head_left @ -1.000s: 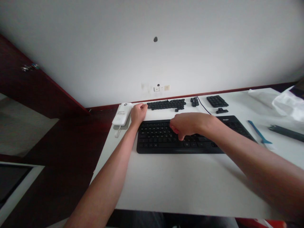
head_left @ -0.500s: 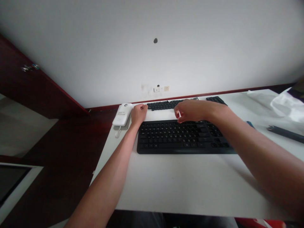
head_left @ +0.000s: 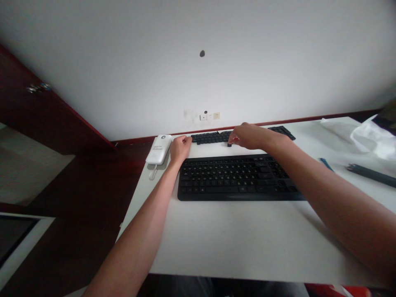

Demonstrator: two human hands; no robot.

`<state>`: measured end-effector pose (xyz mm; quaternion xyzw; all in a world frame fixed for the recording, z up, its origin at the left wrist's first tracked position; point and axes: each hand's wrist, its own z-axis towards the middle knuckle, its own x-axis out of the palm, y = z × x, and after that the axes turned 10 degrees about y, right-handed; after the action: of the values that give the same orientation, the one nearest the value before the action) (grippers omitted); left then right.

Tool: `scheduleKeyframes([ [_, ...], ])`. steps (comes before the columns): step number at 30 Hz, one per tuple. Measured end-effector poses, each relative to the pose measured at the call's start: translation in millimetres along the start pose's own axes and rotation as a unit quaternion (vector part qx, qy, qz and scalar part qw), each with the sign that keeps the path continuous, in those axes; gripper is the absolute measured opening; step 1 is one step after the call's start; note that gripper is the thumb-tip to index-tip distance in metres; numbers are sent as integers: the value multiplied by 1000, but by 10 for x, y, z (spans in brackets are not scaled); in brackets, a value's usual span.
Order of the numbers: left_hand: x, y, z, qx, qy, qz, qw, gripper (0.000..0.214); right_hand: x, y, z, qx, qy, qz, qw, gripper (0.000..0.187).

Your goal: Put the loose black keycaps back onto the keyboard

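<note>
A black keyboard lies across the white table. Behind it sits a row of loose black keycaps. My right hand reaches over the keyboard to that row, its fingertips pinched on a small black keycap at the row's near edge. My left hand rests as a closed fist on the table between the keycap row and a white power bank, holding nothing that I can see.
Another block of loose keycaps lies behind my right wrist. A blue tool, a dark pen-like tool and a white plastic bag are at the right. The table's left edge drops to a dark red floor.
My right hand has lifted off the keyboard's middle keys and moved back to the loose keycap row. My left fist has stayed put.
</note>
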<state>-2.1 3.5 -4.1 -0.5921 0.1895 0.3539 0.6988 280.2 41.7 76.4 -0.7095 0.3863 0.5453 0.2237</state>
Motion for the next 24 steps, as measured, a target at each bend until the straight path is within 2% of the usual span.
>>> scheduleKeyframes([
  [5,-3,-10,-4,-4,5,-1,1000,39,68,-3,48,26,-1,-7,1000,38],
  [14,-9,-14,-9,-9,7,0,1000,39,69,38,76,-30,15,-4,999,36],
  [24,-5,-16,-4,-13,6,8,1000,39,26,100,26,-32,-27,18,999,33],
])
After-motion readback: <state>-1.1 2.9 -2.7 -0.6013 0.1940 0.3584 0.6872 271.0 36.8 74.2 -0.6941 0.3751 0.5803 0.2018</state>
